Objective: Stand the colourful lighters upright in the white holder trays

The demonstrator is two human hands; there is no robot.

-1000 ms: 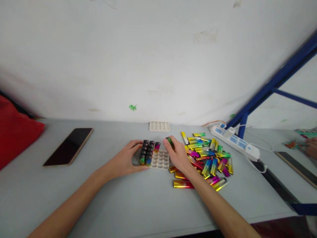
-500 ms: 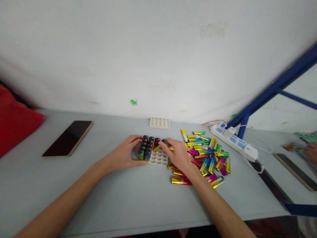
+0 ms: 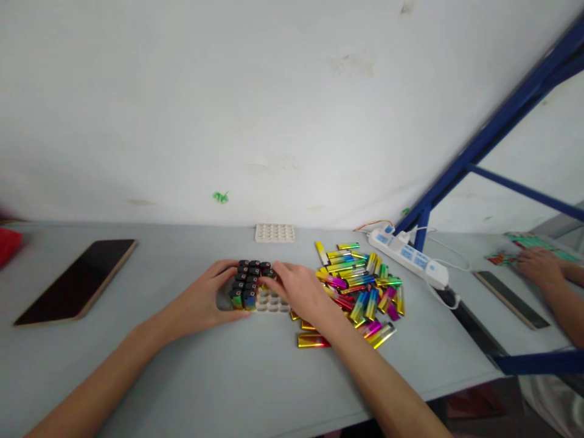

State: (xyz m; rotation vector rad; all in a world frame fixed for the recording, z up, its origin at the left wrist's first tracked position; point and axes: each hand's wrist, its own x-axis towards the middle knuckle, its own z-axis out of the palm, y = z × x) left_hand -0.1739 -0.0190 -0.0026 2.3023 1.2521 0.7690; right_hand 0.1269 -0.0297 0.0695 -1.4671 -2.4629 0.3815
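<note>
A white tray with round-cornered pockets [image 3: 272, 302] lies in front of me. Shiny lighters with black tops [image 3: 247, 281] stand upright in its left rows. My left hand [image 3: 207, 298] curves around that left side, fingers at the back and thumb along the front, gripping the tray and its lighters. At the third row, my right hand [image 3: 298, 292] has its thumb and fingers closed on a lighter, mostly hidden by the fingers. A loose pile of metallic multicoloured lighters [image 3: 360, 280] lies right beside my right hand and forearm.
A second white tray [image 3: 275, 232] lies near the wall. A dark tablet [image 3: 77, 280] is at left, a red item [image 3: 8, 244] beyond it. A power strip [image 3: 408, 258] and blue metal frame [image 3: 449, 176] stand right. Past them, another person's hand [image 3: 541, 264] works near a dark flat device [image 3: 511, 299].
My view has turned to the right, so the scene sits further left. The lighter in my right hand, tilted before, is now down in the third row. My left hand keeps its grip.
</note>
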